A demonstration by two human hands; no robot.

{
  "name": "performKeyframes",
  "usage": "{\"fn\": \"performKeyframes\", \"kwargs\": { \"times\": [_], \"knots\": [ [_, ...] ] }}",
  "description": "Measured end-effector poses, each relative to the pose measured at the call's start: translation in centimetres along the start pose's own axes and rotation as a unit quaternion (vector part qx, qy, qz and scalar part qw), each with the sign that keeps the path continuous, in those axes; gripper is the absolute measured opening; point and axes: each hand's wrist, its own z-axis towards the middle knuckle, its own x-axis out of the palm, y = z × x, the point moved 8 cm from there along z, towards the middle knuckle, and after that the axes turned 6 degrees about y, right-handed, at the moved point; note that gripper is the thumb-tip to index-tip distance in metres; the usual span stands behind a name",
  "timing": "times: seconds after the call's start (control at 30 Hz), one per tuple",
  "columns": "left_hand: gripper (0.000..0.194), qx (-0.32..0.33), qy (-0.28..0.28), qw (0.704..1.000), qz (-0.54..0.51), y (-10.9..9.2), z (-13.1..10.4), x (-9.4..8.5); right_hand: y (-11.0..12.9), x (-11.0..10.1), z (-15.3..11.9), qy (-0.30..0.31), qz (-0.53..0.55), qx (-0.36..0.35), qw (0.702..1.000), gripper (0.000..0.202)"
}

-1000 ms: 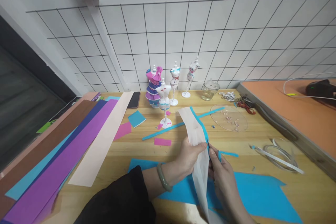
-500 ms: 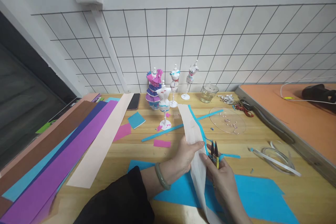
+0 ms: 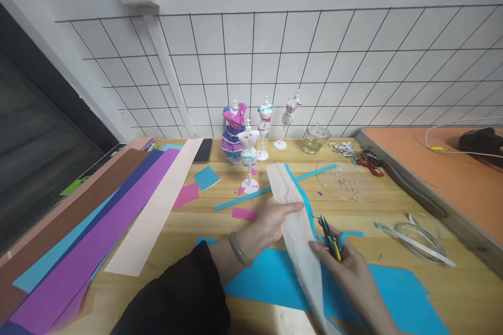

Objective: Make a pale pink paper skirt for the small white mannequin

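A long white paper strip (image 3: 295,235) with a blue edge hangs slanted between my hands. My left hand (image 3: 271,220), with a green bangle at the wrist, pinches it near the middle, thumb on top. Lower down, my right hand (image 3: 346,261) has its thumb and fingers on the strip's blue edge. Small scissors (image 3: 330,238) with dark blades and a yellow part on the handle are also in my right hand, blades pointing up and away. A thin blue strip curls beside them. Beneath both hands lies a large blue sheet (image 3: 401,293).
Small white mannequins (image 3: 248,146) and one in a purple and pink dress (image 3: 232,133) stand at the back. Coloured paper strips (image 3: 118,220) cover the left. A glass cup (image 3: 314,141), a clear round plate (image 3: 343,180) and coiled ribbon (image 3: 420,241) lie to the right.
My right hand has moved slightly right with the scissors, which now tilt to the left. My left hand's thumb sits a little higher on the white strip. The camera view has shifted slightly.
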Motion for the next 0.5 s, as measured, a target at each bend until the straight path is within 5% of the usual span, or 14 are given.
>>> {"fn": "performKeyframes", "kwargs": {
  "times": [0.2,0.37,0.5],
  "knots": [
    [0.036,-0.014,-0.004,1.000,0.022,-0.2,0.1,-0.3,0.8,-2.3,0.4,-0.036,-0.009,0.005,0.999,0.041],
    [0.034,-0.009,-0.006,1.000,0.016,-1.0,-0.1,-0.4,1.1,-3.9,0.9,0.018,-0.086,0.017,0.996,0.029],
    [0.035,0.009,-0.019,1.000,0.011,-1.9,0.0,-0.8,-0.6,-7.4,0.6,0.014,-0.143,0.018,0.989,0.026]
  ]
}}
